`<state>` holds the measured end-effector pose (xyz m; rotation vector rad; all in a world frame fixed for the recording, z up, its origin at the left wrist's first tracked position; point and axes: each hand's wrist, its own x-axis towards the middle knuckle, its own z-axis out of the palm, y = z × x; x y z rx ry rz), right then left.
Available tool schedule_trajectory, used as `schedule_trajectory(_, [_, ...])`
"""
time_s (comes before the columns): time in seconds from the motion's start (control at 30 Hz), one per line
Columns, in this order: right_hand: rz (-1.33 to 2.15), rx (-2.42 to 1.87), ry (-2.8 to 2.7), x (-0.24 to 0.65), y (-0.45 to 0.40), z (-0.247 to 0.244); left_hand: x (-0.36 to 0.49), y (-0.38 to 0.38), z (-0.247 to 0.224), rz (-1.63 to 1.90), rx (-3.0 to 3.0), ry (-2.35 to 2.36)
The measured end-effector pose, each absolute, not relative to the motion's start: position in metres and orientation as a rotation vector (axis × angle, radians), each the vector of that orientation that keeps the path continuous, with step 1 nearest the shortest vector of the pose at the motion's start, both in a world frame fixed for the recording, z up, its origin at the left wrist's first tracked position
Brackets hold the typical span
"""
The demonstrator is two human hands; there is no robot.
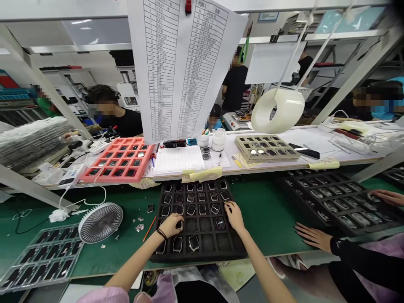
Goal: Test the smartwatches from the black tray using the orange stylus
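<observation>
A black foam tray [206,243] lies in front of me, with smartwatches in many of its square pockets. My left hand [171,226] reaches into the left side of the tray, its fingers closed on a smartwatch [180,225] that they partly cover. At the tray's right edge is my right hand [234,215]; its fingers curl down over a pocket in the last column, and what they hold, if anything, is hidden. Just left of it sit a smartwatch with a lit screen [215,208] and a dark smartwatch [220,223].
Left are a small fan [101,223], a clear tray [41,256], an orange stick [149,229] and a loose watch [150,208]. A pink tray [121,158] and a beige tray [268,147] stand on the shelf. A co-worker's hands rest by another black tray [339,202] at right. A tape roll [293,110] hangs above.
</observation>
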<state>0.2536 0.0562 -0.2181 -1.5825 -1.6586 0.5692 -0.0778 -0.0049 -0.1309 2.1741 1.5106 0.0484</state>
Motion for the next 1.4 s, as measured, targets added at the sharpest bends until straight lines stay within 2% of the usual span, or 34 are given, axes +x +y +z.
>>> schedule_trajectory(0.33, [0.632, -1.54, -1.456, 0.269, 0.031, -0.221, -0.081, -0.002, -0.142, -0.206, 2.227, 1.491])
schedule_trajectory(0.7, [0.616, -1.511, -1.469, 0.264, 0.0, -0.236, -0.121, -0.012, -0.105, -0.042, 2.111, 1.713])
schedule_trajectory(0.93, [0.566, -1.524, -1.417, 0.263, -0.002, -0.232, -0.136, -0.027, -0.127, -0.233, 2.129, 1.683])
schedule_trajectory(1.1, [0.517, -1.479, -1.427, 0.231, -0.01, -0.216, -0.141, -0.025, -0.136, -0.187, 2.176, 1.579])
schedule_trajectory(1.4, [1.127, -1.156, -1.52, 0.082, -0.042, -0.178, -0.158, -0.037, -0.136, 0.11, 2.129, 1.528])
